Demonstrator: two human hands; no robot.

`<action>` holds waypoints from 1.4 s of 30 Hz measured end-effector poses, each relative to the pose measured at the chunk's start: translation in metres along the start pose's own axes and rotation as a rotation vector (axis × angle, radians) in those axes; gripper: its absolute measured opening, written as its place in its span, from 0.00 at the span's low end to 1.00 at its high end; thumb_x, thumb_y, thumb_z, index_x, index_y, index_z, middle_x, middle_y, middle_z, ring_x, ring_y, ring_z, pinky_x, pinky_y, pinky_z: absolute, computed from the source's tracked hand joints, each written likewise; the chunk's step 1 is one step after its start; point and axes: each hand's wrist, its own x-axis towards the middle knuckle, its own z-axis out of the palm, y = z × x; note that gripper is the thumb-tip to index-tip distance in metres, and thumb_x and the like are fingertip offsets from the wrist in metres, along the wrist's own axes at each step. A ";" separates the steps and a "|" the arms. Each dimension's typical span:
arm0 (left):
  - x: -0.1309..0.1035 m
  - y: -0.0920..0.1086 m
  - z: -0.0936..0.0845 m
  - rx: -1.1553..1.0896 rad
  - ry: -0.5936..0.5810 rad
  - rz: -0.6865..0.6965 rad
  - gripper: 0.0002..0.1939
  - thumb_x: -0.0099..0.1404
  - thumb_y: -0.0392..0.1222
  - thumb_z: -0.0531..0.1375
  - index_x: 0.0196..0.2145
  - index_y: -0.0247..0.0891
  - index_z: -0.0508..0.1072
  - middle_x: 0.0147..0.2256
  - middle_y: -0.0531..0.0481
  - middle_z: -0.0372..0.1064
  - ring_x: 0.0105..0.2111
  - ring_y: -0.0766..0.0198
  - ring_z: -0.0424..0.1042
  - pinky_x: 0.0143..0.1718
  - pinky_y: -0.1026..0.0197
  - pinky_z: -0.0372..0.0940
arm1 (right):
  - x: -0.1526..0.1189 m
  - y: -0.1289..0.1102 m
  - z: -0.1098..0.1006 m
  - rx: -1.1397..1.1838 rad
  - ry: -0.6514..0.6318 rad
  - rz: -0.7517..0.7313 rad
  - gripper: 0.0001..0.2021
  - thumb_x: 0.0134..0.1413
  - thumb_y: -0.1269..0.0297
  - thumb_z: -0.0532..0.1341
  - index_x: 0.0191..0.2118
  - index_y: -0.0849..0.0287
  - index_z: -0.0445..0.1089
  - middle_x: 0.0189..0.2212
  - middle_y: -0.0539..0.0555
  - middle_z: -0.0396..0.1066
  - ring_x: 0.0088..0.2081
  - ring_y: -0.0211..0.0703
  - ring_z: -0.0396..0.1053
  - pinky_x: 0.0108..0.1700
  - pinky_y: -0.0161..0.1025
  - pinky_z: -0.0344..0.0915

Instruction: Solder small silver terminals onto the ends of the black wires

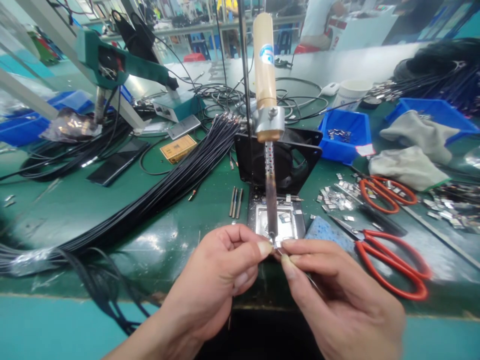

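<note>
A soldering iron (265, 75) with a tan handle hangs upright in a metal clamp, its dark tip pointing down. Just at the tip, my left hand (228, 272) pinches a tiny piece between thumb and forefinger; it is too small to make out. My right hand (333, 290) is closed on a thin wire (314, 284), its fingertips close to those of my left hand. Behind the fingertips lies a silvery metal tray (262, 215) with small metal pieces in it. A black fan (285, 162) stands behind the iron.
Black cables (161, 205) run across the left. Red-handled scissors (397, 260), a blue sponge (328, 234), loose metal pieces (337, 197) and a blue bin (345, 135) are at the right. A phone (118, 162) and yellow box (178, 148) lie left. A person (318, 25) is in the background.
</note>
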 end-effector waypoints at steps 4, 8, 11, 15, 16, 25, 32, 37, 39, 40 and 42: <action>0.000 0.000 0.001 0.007 0.008 -0.003 0.12 0.58 0.38 0.71 0.23 0.35 0.72 0.14 0.62 0.55 0.15 0.77 0.46 0.16 0.72 0.44 | 0.000 0.001 -0.001 0.017 -0.003 0.010 0.10 0.53 0.81 0.67 0.36 0.58 0.77 0.38 0.53 0.81 0.38 0.41 0.80 0.39 0.34 0.79; 0.002 0.001 0.002 0.006 0.009 0.006 0.12 0.57 0.38 0.72 0.23 0.35 0.72 0.14 0.62 0.55 0.15 0.77 0.46 0.16 0.72 0.44 | 0.000 0.001 0.000 0.024 0.001 0.015 0.11 0.53 0.81 0.67 0.36 0.57 0.77 0.38 0.53 0.81 0.38 0.41 0.80 0.39 0.34 0.79; 0.001 0.002 0.002 0.004 0.004 0.009 0.12 0.57 0.38 0.72 0.23 0.35 0.72 0.14 0.62 0.55 0.15 0.77 0.46 0.16 0.72 0.44 | -0.001 0.000 0.000 0.017 0.005 0.018 0.11 0.53 0.81 0.67 0.36 0.57 0.77 0.38 0.53 0.81 0.38 0.41 0.80 0.39 0.34 0.79; 0.000 0.002 0.002 0.006 0.003 0.013 0.12 0.57 0.38 0.72 0.23 0.35 0.72 0.14 0.62 0.55 0.15 0.77 0.46 0.16 0.72 0.44 | 0.000 -0.001 0.000 0.020 0.004 0.010 0.11 0.53 0.81 0.67 0.36 0.58 0.77 0.37 0.52 0.81 0.38 0.39 0.80 0.40 0.32 0.78; 0.000 0.002 0.003 0.006 0.000 0.013 0.13 0.57 0.38 0.72 0.23 0.35 0.72 0.14 0.62 0.55 0.15 0.77 0.46 0.16 0.72 0.44 | 0.001 -0.001 0.000 0.019 0.000 0.011 0.10 0.53 0.81 0.66 0.36 0.58 0.77 0.37 0.52 0.81 0.37 0.38 0.80 0.40 0.32 0.78; 0.001 0.001 0.000 0.009 -0.014 0.014 0.12 0.58 0.38 0.71 0.23 0.35 0.73 0.15 0.62 0.54 0.16 0.77 0.46 0.17 0.72 0.44 | 0.001 -0.001 0.000 0.010 0.008 0.021 0.10 0.53 0.80 0.67 0.35 0.57 0.77 0.37 0.54 0.81 0.37 0.43 0.81 0.37 0.36 0.79; 0.000 -0.001 -0.004 0.037 -0.005 0.010 0.11 0.59 0.38 0.71 0.24 0.34 0.74 0.15 0.62 0.55 0.16 0.77 0.46 0.17 0.72 0.44 | 0.003 -0.002 0.000 0.012 -0.032 0.008 0.09 0.54 0.80 0.66 0.35 0.58 0.78 0.37 0.54 0.82 0.37 0.41 0.81 0.38 0.34 0.79; 0.001 -0.003 -0.004 0.031 -0.012 0.008 0.11 0.60 0.38 0.71 0.24 0.35 0.73 0.15 0.61 0.54 0.16 0.77 0.45 0.17 0.72 0.43 | 0.001 0.002 0.002 0.058 -0.017 0.067 0.09 0.56 0.79 0.66 0.37 0.57 0.76 0.38 0.52 0.80 0.39 0.40 0.80 0.40 0.32 0.79; 0.001 -0.003 -0.005 0.029 -0.015 0.012 0.12 0.60 0.37 0.71 0.24 0.35 0.73 0.16 0.61 0.54 0.16 0.77 0.45 0.17 0.71 0.43 | 0.000 0.002 0.003 0.088 -0.007 0.137 0.08 0.59 0.77 0.65 0.38 0.56 0.75 0.39 0.52 0.80 0.37 0.39 0.80 0.40 0.32 0.79; 0.001 -0.003 -0.005 0.029 -0.015 0.015 0.12 0.60 0.37 0.70 0.24 0.35 0.73 0.16 0.61 0.55 0.16 0.77 0.45 0.17 0.71 0.43 | 0.001 0.002 0.004 0.094 -0.010 0.180 0.07 0.61 0.76 0.64 0.39 0.56 0.74 0.37 0.52 0.79 0.36 0.38 0.80 0.38 0.32 0.79; 0.001 -0.002 -0.006 0.030 -0.015 0.018 0.12 0.60 0.37 0.70 0.24 0.35 0.73 0.17 0.61 0.56 0.16 0.77 0.46 0.18 0.71 0.43 | 0.002 0.000 0.005 0.095 -0.032 0.258 0.05 0.63 0.73 0.63 0.40 0.55 0.73 0.33 0.50 0.78 0.30 0.36 0.79 0.33 0.30 0.78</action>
